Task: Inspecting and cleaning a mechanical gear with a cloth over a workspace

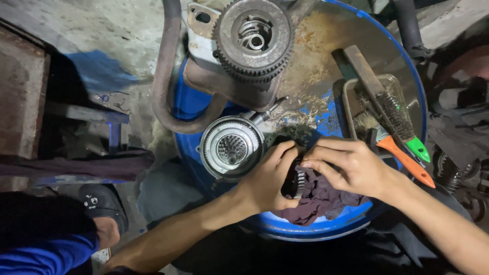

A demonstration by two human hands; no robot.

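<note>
Blue drum (pixel 326 229), top rusty, serves as work surface. Rear: large toothed gear assy (pixel 253 40) on bent brown pipe frame (pixel 165 86). Centre-left: round silver clutch hub (pixel 231 147), splined core, lying flat. Right: clear tray (pixel 351 102) w/ wire brush, green handle (pixel 402 122), and paintbrush, orange handle (pixel 405 160). Front edge: dark maroon rag (pixel 321 201). Left hand (pixel 267 178) fingers curled around small dark gear (pixel 295 183), held over rag. Right hand (pixel 349 165) fingers narrow, tips pinching gear top.

Repair workshop, greasy gears (pixel 253 40), oil drum (pixel 326 229), brushes (pixel 395 114)
</note>
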